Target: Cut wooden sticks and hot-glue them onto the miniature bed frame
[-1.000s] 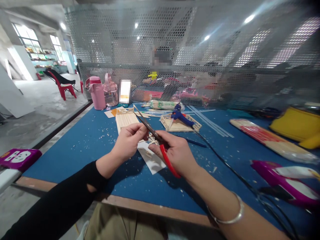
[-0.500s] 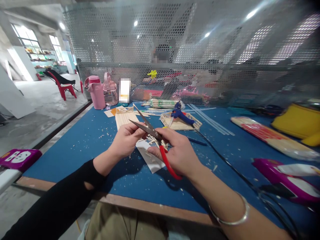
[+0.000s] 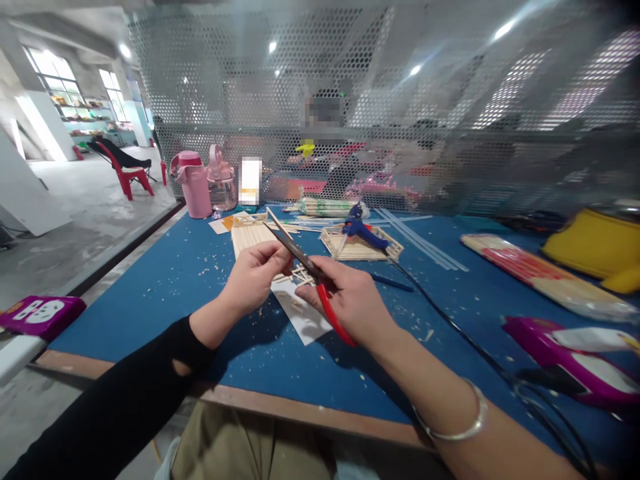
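My right hand [image 3: 350,297] is wrapped round the red handles of a pair of scissors [image 3: 330,313], whose dark blades lie nearly together and point up and left. Beside the blades, my left hand [image 3: 255,277] is closed in a pinch; whatever its fingertips hold is too small to make out. Under the hands, short cut sticks [image 3: 303,275] lie by a white sheet [image 3: 305,323]. Behind my left hand is a flat panel of pale sticks [image 3: 250,233]. A blue glue gun [image 3: 367,233] rests on a stick tray [image 3: 350,250].
Pink flask [image 3: 193,187] and bottle [image 3: 221,180] stand at the back left, before a perforated screen [image 3: 280,87]. A black cable crosses the right side, near wrapped sticks [image 3: 545,273] and a purple object [image 3: 570,360]. A person is behind the screen.
The scissor blades have closed from their open spread, and the handles have come together. My right hand has shifted slightly; my left hand stays almost in place.
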Available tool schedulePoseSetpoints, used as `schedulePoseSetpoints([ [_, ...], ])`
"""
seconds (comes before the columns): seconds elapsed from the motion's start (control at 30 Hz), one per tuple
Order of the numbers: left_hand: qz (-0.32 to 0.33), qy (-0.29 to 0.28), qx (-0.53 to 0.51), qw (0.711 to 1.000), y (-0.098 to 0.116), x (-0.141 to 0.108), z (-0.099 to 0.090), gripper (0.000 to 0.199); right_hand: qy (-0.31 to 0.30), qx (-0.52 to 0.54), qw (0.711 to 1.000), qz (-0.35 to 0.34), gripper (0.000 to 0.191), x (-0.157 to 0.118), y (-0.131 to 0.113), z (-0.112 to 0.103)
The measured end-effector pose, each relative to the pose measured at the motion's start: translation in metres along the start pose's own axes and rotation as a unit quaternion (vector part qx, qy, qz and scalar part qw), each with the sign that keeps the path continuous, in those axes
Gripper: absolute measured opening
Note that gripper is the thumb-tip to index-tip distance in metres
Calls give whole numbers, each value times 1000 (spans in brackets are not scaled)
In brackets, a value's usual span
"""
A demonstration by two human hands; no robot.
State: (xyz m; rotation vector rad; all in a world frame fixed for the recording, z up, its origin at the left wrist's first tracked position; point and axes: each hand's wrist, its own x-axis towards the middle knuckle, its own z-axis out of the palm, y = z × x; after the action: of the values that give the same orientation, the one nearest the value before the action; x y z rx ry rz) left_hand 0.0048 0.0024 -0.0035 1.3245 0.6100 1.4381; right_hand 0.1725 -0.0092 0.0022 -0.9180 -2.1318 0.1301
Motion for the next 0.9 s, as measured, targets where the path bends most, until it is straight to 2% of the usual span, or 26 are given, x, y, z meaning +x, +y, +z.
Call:
schedulePoseSetpoints([
  [0.2, -8, -15, -23, 1000, -1, 2, 1, 25, -4, -35, 999, -10, 48, 1, 1, -2],
  [0.4, 4, -17, -6, 1000, 1, 0, 1, 29, 16, 6, 1000, -20, 38, -1, -1, -3],
  [0.5, 2, -6, 1, 1000, 2, 0, 3, 27, 1, 32, 999, 22, 34, -1, -4, -1],
  [0.6, -3, 9, 33, 999, 1, -1, 6, 22, 7, 102, 990, 101, 32, 2, -6, 3],
  [0.67, 22, 11, 95, 995, 0, -2, 8, 16, 28, 196, 967, 158, 32, 4, -7, 6],
  [0.77, 98, 8, 221, 970, -3, -5, 9, 12, 66, 352, 907, 222, 38, 7, -7, 9],
  [0.83, 145, -2, 284, 948, -4, -7, 9, 11, 87, 418, 870, 247, 42, 7, -7, 9],
  [0.9, 184, -13, 322, 929, -5, -7, 8, 12, 99, 451, 848, 260, 43, 7, -9, 7],
])
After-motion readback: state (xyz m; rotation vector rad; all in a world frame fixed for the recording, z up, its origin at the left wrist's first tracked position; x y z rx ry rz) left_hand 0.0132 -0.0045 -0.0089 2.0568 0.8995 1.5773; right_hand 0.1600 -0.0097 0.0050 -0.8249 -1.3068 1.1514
